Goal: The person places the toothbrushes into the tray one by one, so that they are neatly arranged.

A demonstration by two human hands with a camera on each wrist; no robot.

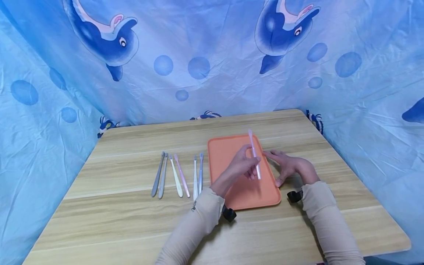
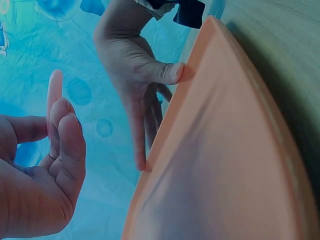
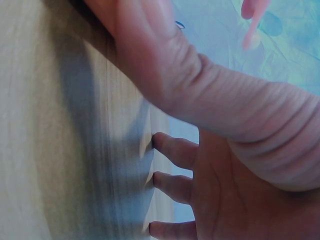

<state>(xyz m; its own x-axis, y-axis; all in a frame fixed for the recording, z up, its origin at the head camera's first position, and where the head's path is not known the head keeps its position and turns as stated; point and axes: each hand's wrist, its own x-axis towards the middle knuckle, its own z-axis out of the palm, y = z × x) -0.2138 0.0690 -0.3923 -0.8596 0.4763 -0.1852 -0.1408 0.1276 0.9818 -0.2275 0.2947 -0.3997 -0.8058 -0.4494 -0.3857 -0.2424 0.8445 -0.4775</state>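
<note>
My left hand [image 1: 242, 164] pinches a pink toothbrush [image 1: 253, 147] above the orange tray [image 1: 220, 151], its head pointing away from me. The toothbrush's pink handle [image 2: 55, 85] rises past the fingers in the left wrist view. On the tray's right side, my right hand [image 1: 289, 165] is spread, with thumb and forefinger touching the rim. The right wrist view has its other fingertips [image 3: 172, 186] at the wooden tabletop. Left of the tray lie several toothbrushes: two grey ones [image 1: 159, 175], a pale green one [image 1: 176, 176], another pink one [image 1: 182, 176], a white one [image 1: 195, 176] and a blue one [image 1: 200, 171].
The wooden table [image 1: 112, 206] has a back edge against a blue curtain [image 1: 225, 95] printed with dolphins. Black wrist cameras [image 1: 228, 213] sit under both cuffs, close to the tabletop.
</note>
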